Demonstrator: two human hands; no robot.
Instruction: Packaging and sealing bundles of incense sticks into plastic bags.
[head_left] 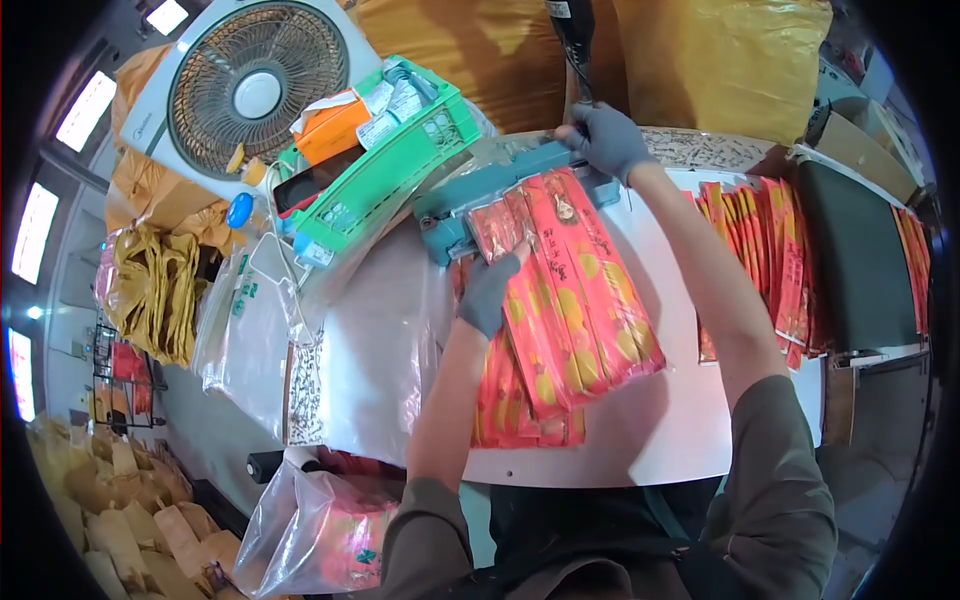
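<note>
A bundle of pink-red packets with yellow patterns [585,300] lies at the middle of the white table. Its shiny surface looks like clear plastic wrap. My left hand [490,290], in a grey glove with bare fingertips, grips the bundle's left edge, thumb on top. The bundle's far end reaches a blue-green heat sealer [447,205]. Fingers of my gloved right hand [612,143] curl over the sealer's far edge, close below a black rod-like object [572,38]. More pink-red packets [510,405] lie beneath the bundle, partly hidden.
Clear plastic bags [375,340] are spread left of the bundle. Behind them stands a green basket [385,185] with boxes, near a fan [258,95]. Packets [765,260] stand in rows at right. A filled clear bag [320,530] sits below the table's front left edge.
</note>
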